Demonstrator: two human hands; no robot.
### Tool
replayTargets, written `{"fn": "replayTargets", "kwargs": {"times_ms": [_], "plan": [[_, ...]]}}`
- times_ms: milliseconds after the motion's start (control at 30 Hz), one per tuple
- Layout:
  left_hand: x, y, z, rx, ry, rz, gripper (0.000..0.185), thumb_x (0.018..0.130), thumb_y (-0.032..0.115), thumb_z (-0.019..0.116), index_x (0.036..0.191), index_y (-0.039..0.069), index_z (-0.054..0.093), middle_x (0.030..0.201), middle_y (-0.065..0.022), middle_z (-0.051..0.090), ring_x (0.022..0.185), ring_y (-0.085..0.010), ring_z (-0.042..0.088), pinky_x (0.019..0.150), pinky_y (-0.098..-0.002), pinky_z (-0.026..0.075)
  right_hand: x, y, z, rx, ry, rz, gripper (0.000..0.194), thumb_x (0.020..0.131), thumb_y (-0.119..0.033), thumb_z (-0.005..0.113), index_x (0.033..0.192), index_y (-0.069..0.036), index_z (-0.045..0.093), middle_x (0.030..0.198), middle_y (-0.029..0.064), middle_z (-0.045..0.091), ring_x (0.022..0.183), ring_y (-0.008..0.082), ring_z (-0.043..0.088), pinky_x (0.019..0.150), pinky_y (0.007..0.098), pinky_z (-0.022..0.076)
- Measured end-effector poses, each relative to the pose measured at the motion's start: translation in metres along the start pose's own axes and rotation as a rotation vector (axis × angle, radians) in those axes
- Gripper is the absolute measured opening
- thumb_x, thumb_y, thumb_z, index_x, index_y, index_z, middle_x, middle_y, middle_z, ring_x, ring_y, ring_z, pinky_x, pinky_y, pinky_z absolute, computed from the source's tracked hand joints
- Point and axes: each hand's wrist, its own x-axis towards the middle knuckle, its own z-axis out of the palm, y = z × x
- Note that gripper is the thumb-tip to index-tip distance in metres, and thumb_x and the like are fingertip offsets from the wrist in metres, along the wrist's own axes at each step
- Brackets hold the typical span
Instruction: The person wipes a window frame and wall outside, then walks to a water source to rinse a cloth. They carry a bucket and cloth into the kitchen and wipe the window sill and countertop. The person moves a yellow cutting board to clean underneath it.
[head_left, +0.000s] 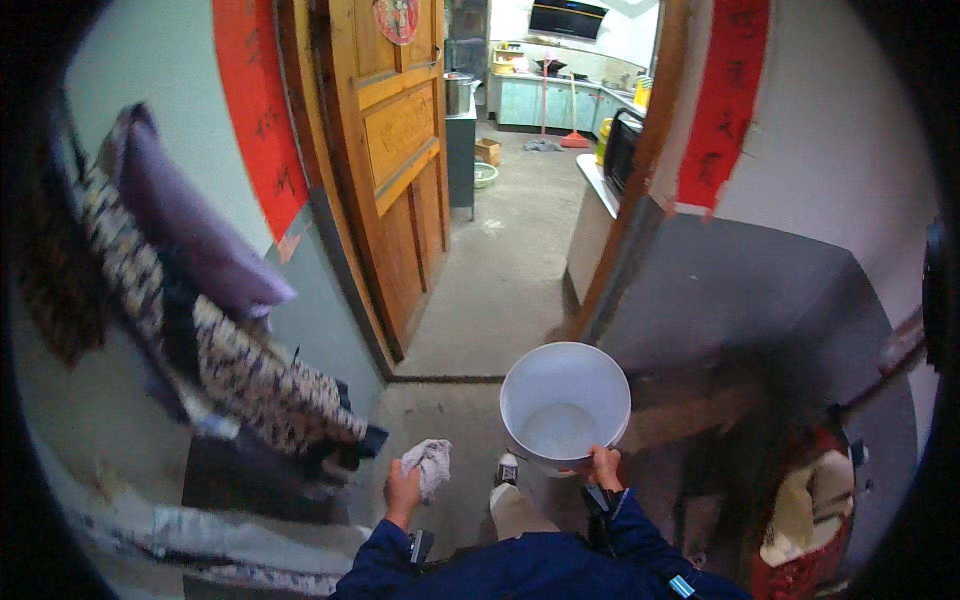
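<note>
My left hand (403, 491) is closed around a crumpled pale cloth (427, 466), which hangs out past the fingers at lower centre. To the right of it, my right hand (604, 466) grips the near rim of a white plastic bucket (566, 401). The bucket's mouth faces up towards me, and its inside is white down to the bottom; whether it holds a little water I cannot tell. One dark sneaker (508, 471) with a white toe shows on the floor between the two hands.
An open wooden door (401, 150) and its threshold (450, 379) lie ahead. Beyond are kitchen cabinets (532, 103), a mop (543, 145) and a broom (574, 139). Clothes and a purple cloth item (195, 225) hang at left. A red object with beige cloth (806, 510) stands at right.
</note>
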Motion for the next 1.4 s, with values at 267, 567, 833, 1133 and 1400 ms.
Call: {"fn": "replayTargets", "kwargs": {"times_ms": [267, 567, 833, 1133, 1400], "plan": [[0.187, 0.111, 0.043, -0.053, 0.236, -0.058, 0.033, 0.078, 0.023, 0.059, 0.104, 0.003, 0.054, 0.096, -0.0209, 0.062, 0.091, -0.0392, 0.058, 0.079, -0.0434, 0.044, 0.182, -0.062, 0.138, -0.142, -0.036, 0.185, 0.026, 0.067, -0.005, 0.055, 0.085, 0.013, 0.052, 0.076, 0.0233, 0.056, 0.054, 0.0358, 0.059, 0.043, 0.0452, 0.0524], [0.419, 0.167, 0.108, -0.154, 0.227, 0.000, 0.027, 0.083, 0.018, 0.055, 0.102, -0.001, 0.053, 0.094, -0.0199, 0.062, 0.089, -0.0350, 0.059, 0.080, -0.0401, 0.044, 0.332, -0.140, 0.308, -0.152, -0.026, 0.257, 0.025, 0.068, -0.003, 0.056, 0.089, 0.009, 0.051, 0.074, 0.0149, 0.050, 0.059, 0.0289, 0.054, 0.044, 0.0403, 0.0526], [0.674, 0.205, 0.219, -0.137, 0.019, -0.064, 0.025, 0.083, 0.015, 0.055, 0.099, -0.003, 0.053, 0.094, -0.0214, 0.060, 0.091, -0.0323, 0.058, 0.081, -0.0401, 0.043, 0.504, -0.203, 0.462, -0.110, 0.007, 0.305, 0.024, 0.069, -0.002, 0.058, 0.086, 0.013, 0.051, 0.074, 0.0168, 0.054, 0.056, 0.0302, 0.057, 0.040, 0.0396, 0.0507], [0.876, 0.338, 0.271, -0.177, -0.218, 0.053, 0.023, 0.081, 0.013, 0.052, 0.098, -0.002, 0.052, 0.094, -0.0195, 0.060, 0.091, -0.0310, 0.058, 0.082, -0.0395, 0.044, 0.657, -0.329, 0.592, -0.163, 0.068, 0.194, 0.027, 0.070, -0.005, 0.054, 0.089, 0.014, 0.052, 0.069, 0.0193, 0.057, 0.048, 0.0293, 0.058, 0.038, 0.0357, 0.0502], [1.055, 0.454, 0.390, -0.088, -0.270, 0.151, 0.020, 0.082, 0.012, 0.053, 0.097, -0.001, 0.052, 0.089, -0.0196, 0.061, 0.087, -0.0298, 0.060, 0.076, -0.0385, 0.046, 0.841, -0.408, 0.684, -0.007, 0.123, 0.282, 0.026, 0.069, -0.006, 0.057, 0.084, 0.014, 0.051, 0.068, 0.0174, 0.053, 0.046, 0.0276, 0.052, 0.040, 0.0370, 0.0505]]}}
